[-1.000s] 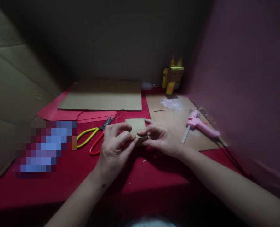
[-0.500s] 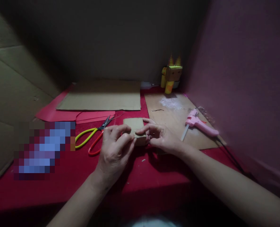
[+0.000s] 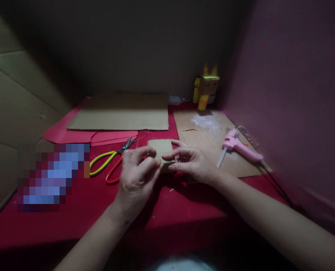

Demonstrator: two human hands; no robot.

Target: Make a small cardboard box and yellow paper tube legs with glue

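Thumb and forefinger of the right hand (image 3: 191,162) had drawn nearer each other, closing on the near right corner of the small, boxy cardboard block (image 3: 159,146). The left hand (image 3: 137,169) had its fingers curled nearly shut, their tips at the block's left and near edges. The block, flat-topped and square-cornered, sat between both hands above the smooth red surface (image 3: 170,222), which stretched on toward its near edge. Scissors (image 3: 110,160), blades parted, lay just beside the left hand; a glossy pink glue gun (image 3: 237,145) rested on the scuffed brown board (image 3: 204,137), beyond the right wrist.
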